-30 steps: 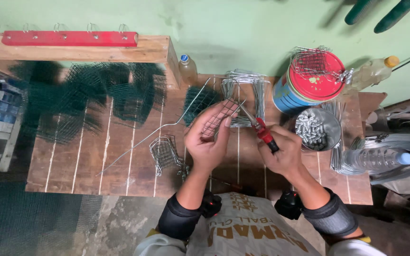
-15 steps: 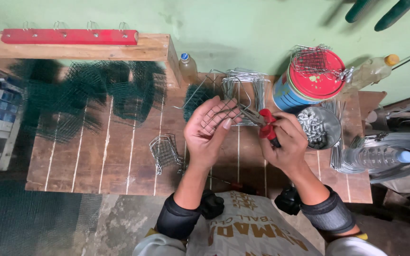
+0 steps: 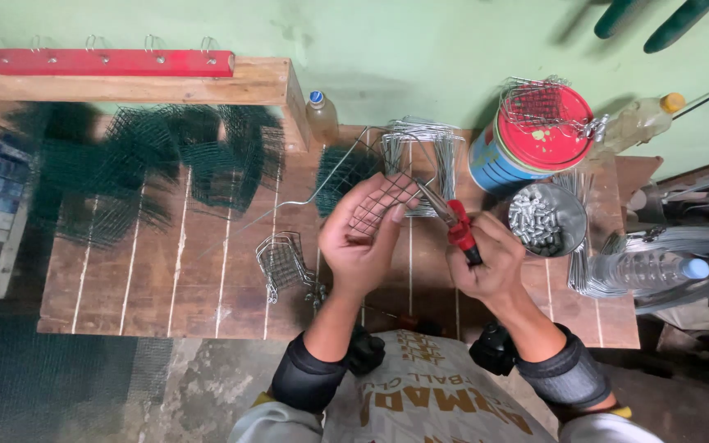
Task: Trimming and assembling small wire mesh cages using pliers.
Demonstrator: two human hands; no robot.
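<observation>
My left hand [image 3: 360, 244] holds a small piece of wire mesh [image 3: 379, 201] up over the wooden workbench [image 3: 166, 279], fingers curled round its edge. My right hand [image 3: 490, 261] grips red-handled pliers [image 3: 450, 220], whose thin jaws point up-left and meet the mesh's right edge. Behind the mesh stands a bundle of bent silver wire frames [image 3: 420, 152]. A small finished wire basket [image 3: 285, 262] lies on the bench just left of my left wrist.
Dark green mesh pieces [image 3: 149, 168] cover the bench's left half. A red-lidded tin [image 3: 531, 135] topped with a wire basket, a metal cup of small silver parts [image 3: 545, 217], two bottles [image 3: 322, 115] and a wire coil [image 3: 658, 262] sit at right.
The left hand has turned the wire mesh piece and raised it slightly. The pliers have swung from beside the mesh to touch its right edge.
</observation>
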